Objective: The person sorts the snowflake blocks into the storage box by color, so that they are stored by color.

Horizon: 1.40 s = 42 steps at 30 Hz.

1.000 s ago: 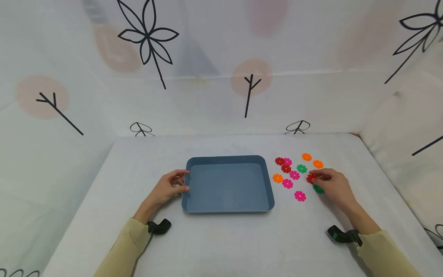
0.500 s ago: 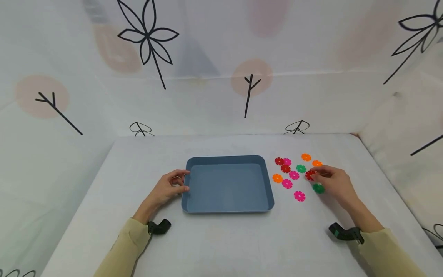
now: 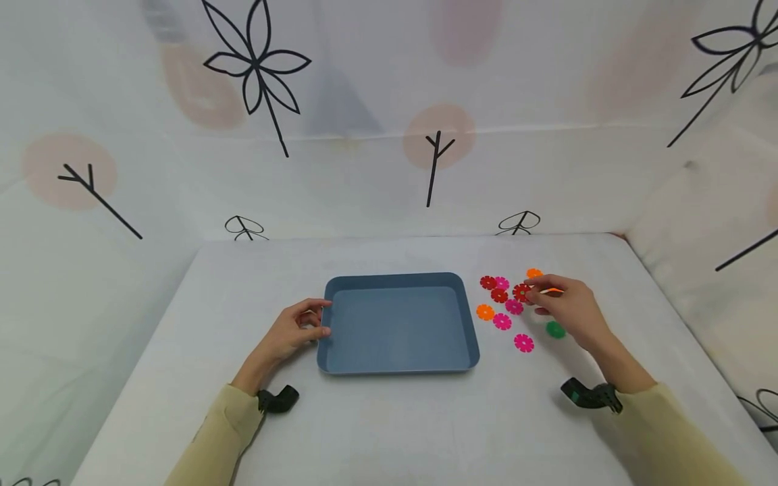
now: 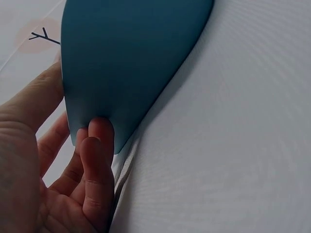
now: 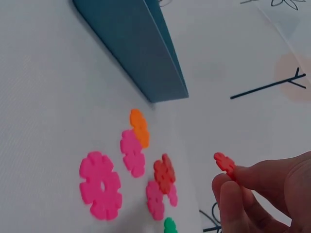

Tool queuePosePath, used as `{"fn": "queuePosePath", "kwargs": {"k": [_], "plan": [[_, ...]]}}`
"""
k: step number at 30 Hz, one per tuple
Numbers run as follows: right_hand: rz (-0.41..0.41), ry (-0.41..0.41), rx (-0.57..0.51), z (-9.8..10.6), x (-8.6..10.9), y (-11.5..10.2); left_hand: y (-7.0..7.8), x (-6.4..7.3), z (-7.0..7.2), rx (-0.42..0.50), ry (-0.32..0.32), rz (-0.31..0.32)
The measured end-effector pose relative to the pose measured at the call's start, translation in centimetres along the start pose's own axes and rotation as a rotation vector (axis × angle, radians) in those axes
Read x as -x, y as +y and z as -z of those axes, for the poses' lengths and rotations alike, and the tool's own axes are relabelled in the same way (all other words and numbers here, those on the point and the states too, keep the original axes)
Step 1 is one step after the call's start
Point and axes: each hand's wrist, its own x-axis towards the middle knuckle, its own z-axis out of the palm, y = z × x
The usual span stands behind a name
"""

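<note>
A shallow blue-grey tray (image 3: 398,331) lies on the white table in the head view. My left hand (image 3: 299,325) holds its left end, with thumb and fingers at the side wall; in the left wrist view, curled fingertips (image 4: 101,130) press that wall's outer face. My right hand (image 3: 568,307) pinches a red notched, flower-shaped plastic disc (image 5: 224,163) between thumb and fingers, raised above the table. Below and beside it lie several similar loose discs, among them pink ones (image 3: 524,343), an orange one (image 3: 485,312) and a green one (image 3: 556,329). The right hand partly covers another orange disc.
Two dark red discs (image 3: 499,295) lie close to a pink one, between the tray and my right hand. A white cloth backdrop (image 3: 365,182) with line drawings rises behind the table and at both sides. Black wrist cameras (image 3: 278,399) sit at both cuffs.
My right hand has lifted the red disc from beside the green one and carried it left and away from me, toward the tray. The left hand stays at the tray's end.
</note>
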Motion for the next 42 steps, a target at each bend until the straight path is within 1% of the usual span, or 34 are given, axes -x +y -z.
{"fn": "queuePosePath", "kwargs": {"k": [5, 9, 12, 19, 28, 32, 38, 42], "plan": [[0.041, -0.012, -0.024, -1.3, -0.7, -1.7, 0.1, 0.0, -0.1, -0.015, -0.002, 0.007], [0.031, -0.059, -0.053, -2.5, -1.4, -3.1, 0.2, 0.0, -0.1, -0.015, 0.0, 0.005], [0.039, -0.093, -0.09, -3.5, -2.1, -4.0, 0.1, -0.1, -0.1, -0.012, 0.005, 0.003], [0.091, -0.172, -0.191, -6.2, -3.5, -6.0, 0.2, -0.1, -0.1, -0.027, 0.006, 0.016], [0.172, -0.245, -0.258, -9.4, -5.0, -8.6, 0.0, -0.1, -0.3, -0.004, 0.016, 0.027], [0.202, -0.269, -0.256, -10.7, -5.3, -9.7, -0.1, -0.1, -0.4, 0.002, 0.015, 0.021], [0.263, -0.282, -0.179, -13.0, -6.1, -10.9, 0.0, 0.0, -0.3, -0.007, 0.017, 0.016], [0.287, -0.313, -0.182, -14.6, -6.3, -11.7, 0.0, 0.0, -0.2, -0.01, 0.014, 0.012]]}}
